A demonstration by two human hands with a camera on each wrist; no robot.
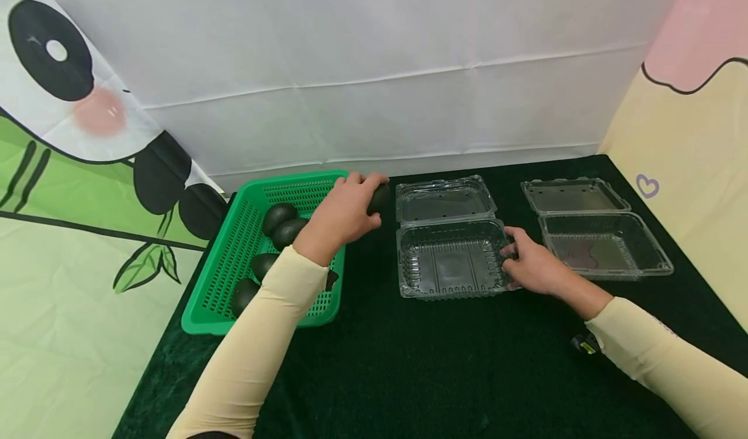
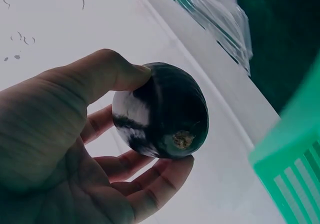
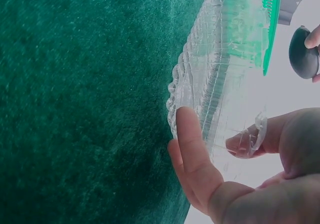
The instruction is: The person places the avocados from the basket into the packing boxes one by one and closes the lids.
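Note:
My left hand (image 1: 346, 213) grips a dark avocado (image 2: 162, 111) between thumb and fingers, raised past the right side of a green basket (image 1: 195, 319). The avocado's stem scar shows in the left wrist view. Several more dark avocados (image 1: 279, 218) lie in the basket, some partly hidden by my left arm. At the right wall of an opened clear plastic clamshell container (image 1: 450, 267), my right hand (image 1: 534, 263) pinches the edge. The right wrist view has its thumb at the rim and its fingers along the outer wall.
A second opened clear clamshell container (image 1: 602, 244) stands to the right, its lid folded back. Dark green cloth (image 1: 444, 374) covers the table. A white curtain (image 1: 374, 75) hangs behind, with printed cloths at both sides.

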